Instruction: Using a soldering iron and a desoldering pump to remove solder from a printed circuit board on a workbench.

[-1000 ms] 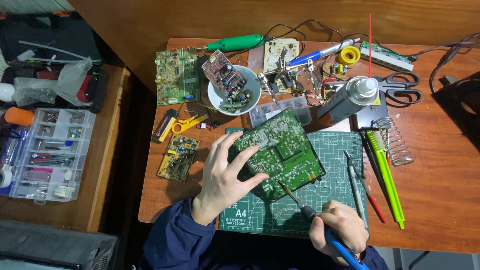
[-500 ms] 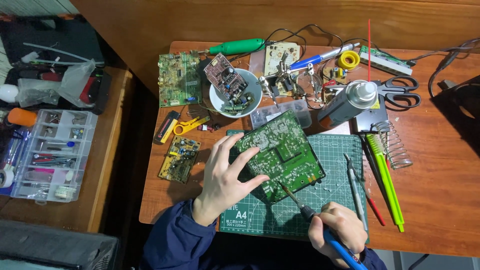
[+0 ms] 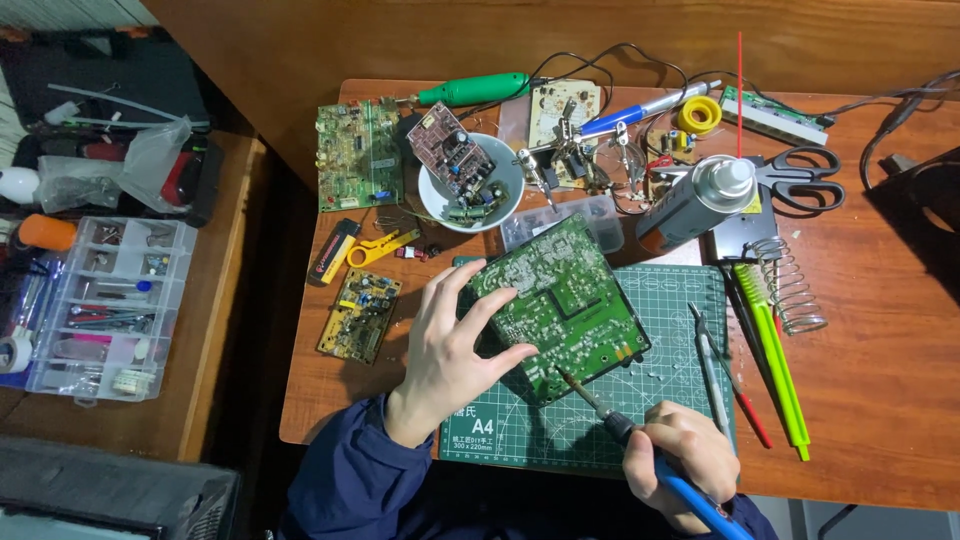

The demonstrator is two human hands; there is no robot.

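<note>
A large green circuit board (image 3: 560,300) lies solder side up on a green cutting mat (image 3: 660,330). My left hand (image 3: 450,350) grips the board's left edge, thumb underneath at the near side and fingers spread on top. My right hand (image 3: 680,455) holds a blue-handled soldering iron (image 3: 640,445) like a pen. Its metal tip touches the board's near right corner.
On the wooden table: a white bowl (image 3: 500,195) with small boards, two more circuit boards (image 3: 358,155), a spray can (image 3: 695,200), scissors (image 3: 800,185), a wire spring stand (image 3: 790,285), green tools (image 3: 770,350), tweezers (image 3: 708,365). A clear parts organiser (image 3: 100,305) sits on the left side table.
The camera view has shifted slightly. Both hands stay where they were, with the iron's tip at the board's near corner.
</note>
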